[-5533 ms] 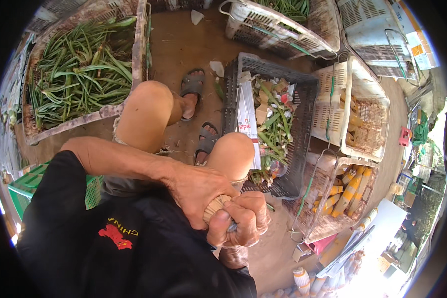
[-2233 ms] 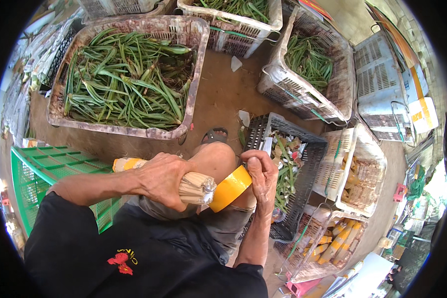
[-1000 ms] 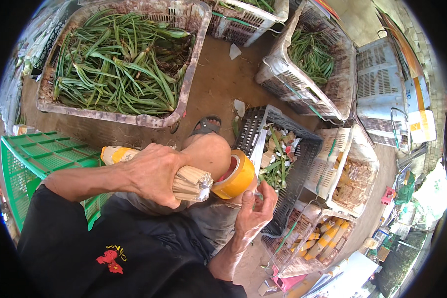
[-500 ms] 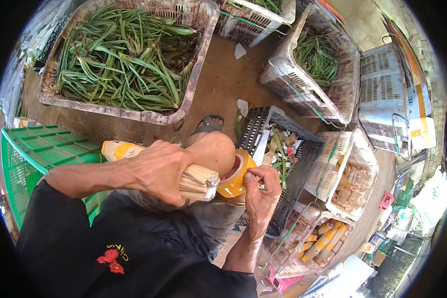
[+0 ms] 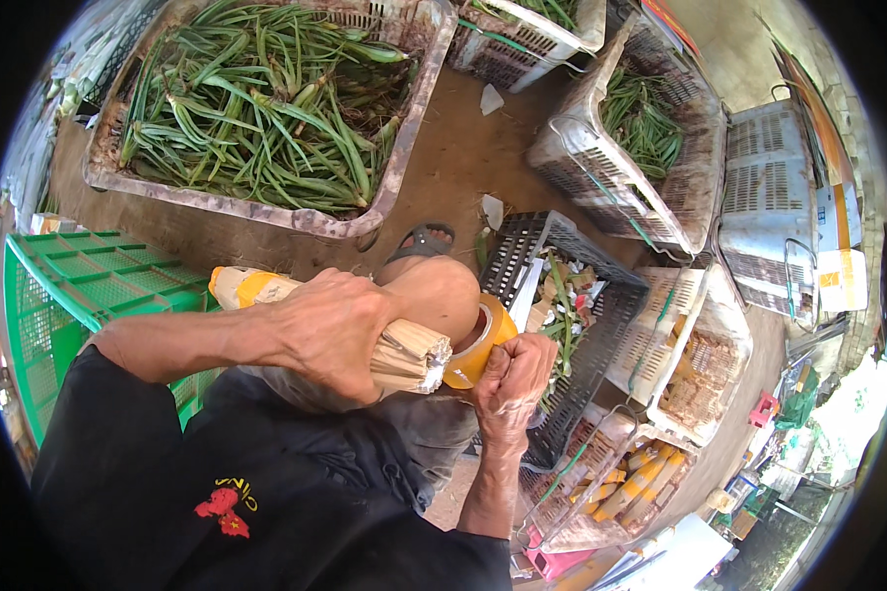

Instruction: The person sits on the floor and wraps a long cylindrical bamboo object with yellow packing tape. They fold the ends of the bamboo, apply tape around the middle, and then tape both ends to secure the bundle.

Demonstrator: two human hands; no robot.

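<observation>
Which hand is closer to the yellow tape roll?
Right. The right hand grips the yellow tape roll at its rim; the left hand is farther, wrapped around the bundle of stalks.

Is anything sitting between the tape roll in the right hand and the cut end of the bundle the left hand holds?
Nothing visible. The yellow tape roll in the right hand sits right beside the cut end of the stalk bundle gripped by the left hand.
</observation>
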